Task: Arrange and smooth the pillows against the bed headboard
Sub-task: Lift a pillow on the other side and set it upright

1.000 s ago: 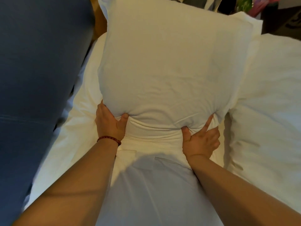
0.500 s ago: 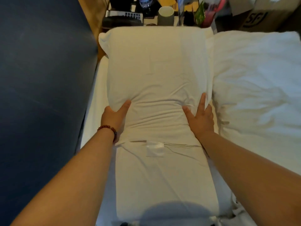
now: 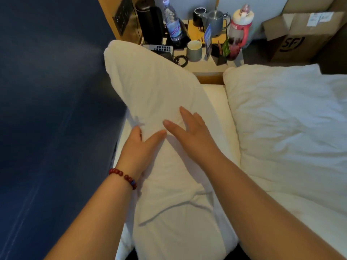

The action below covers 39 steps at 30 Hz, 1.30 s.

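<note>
A white pillow [image 3: 159, 87] leans tilted against the dark blue headboard [image 3: 56, 109] on the left. Its lower end rests on a second white pillow [image 3: 180, 222] that lies flat beneath my arms. My left hand [image 3: 139, 147], with a red bead bracelet on the wrist, holds the leaning pillow's lower left edge; the thumb lies on the front and the fingers are hidden behind the fabric. My right hand [image 3: 189, 132] lies flat on the pillow's front with its fingers spread and straight.
A large white pillow or duvet [image 3: 291, 132] fills the bed's right side. Behind the pillows a nightstand [image 3: 204, 66] holds a phone, a mug [image 3: 194, 50], a water bottle [image 3: 172, 25], a kettle and a red-lidded bottle [image 3: 239, 32]. A cardboard box [image 3: 300, 34] stands at the far right.
The pillow has tipped left against the headboard. My right hand left the pillow's right edge and now lies flat on its front near my left hand. The view rose toward the nightstand.
</note>
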### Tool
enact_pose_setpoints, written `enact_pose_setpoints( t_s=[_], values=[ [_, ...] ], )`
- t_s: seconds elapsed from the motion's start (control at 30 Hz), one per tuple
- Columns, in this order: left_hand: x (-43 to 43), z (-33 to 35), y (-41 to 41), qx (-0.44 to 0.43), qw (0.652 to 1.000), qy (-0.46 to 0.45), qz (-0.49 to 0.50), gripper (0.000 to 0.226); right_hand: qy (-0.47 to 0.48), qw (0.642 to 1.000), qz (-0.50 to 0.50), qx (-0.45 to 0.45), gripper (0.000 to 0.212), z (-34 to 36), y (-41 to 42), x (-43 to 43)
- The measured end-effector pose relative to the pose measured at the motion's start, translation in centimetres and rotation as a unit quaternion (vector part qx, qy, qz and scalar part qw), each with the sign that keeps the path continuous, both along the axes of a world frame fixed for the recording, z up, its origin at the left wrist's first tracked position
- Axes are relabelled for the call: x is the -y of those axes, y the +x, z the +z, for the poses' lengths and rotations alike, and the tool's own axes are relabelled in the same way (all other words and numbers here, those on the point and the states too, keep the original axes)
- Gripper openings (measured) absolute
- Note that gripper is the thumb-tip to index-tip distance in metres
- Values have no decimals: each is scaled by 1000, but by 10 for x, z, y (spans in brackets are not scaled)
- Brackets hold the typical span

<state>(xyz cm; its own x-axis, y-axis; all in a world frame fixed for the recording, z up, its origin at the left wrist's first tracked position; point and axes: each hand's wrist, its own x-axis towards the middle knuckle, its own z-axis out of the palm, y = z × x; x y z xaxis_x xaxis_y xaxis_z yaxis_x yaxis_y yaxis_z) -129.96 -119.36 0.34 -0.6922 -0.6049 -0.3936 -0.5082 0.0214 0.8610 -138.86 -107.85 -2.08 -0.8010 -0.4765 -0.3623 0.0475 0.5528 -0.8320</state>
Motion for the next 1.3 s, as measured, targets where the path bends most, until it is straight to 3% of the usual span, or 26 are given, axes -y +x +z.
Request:
enact_pose_setpoints(
  t_s=[0.1,0.2,0.37,0.47,0.53,0.6,0.73,0.87,0.97,1.1,1.17,1.3],
  values=[
    [-6,20,-5,-40,984,165,-46,29,13,1000,-16,-10,115,37,-16,-10],
    [-34,34,-16,-130,930,328,-104,39,7,997,-58,-44,118,58,-29,-43],
    [-118,42,-49,-198,882,363,-225,45,82,979,-138,-123,121,78,-56,-105],
    [-135,30,-71,-168,884,413,-138,38,111,970,-181,-117,111,68,-76,-141],
    [-131,12,-85,-135,902,407,-47,30,116,968,-199,-102,100,59,-88,-166],
    [-122,-13,-98,-88,939,332,-7,20,103,970,-208,-79,90,53,-98,-187],
    [-120,-64,-121,1,968,247,-40,32,88,971,-215,-60,80,34,-107,-218],
    [-121,-104,-147,80,974,198,-81,40,91,972,-214,-41,76,19,-112,-243],
    [-109,-124,-162,108,968,211,-81,68,132,971,-192,-53,74,15,-120,-262],
    [-103,-139,-177,127,956,253,-72,84,227,955,-153,-114,103,18,-137,-267],
    [-102,-144,-182,143,956,247,-66,92,206,961,-137,-124,109,17,-139,-260],
    [-89,-168,-193,138,947,281,-66,119,129,976,-147,-96,103,1,-141,-256]
  ],
)
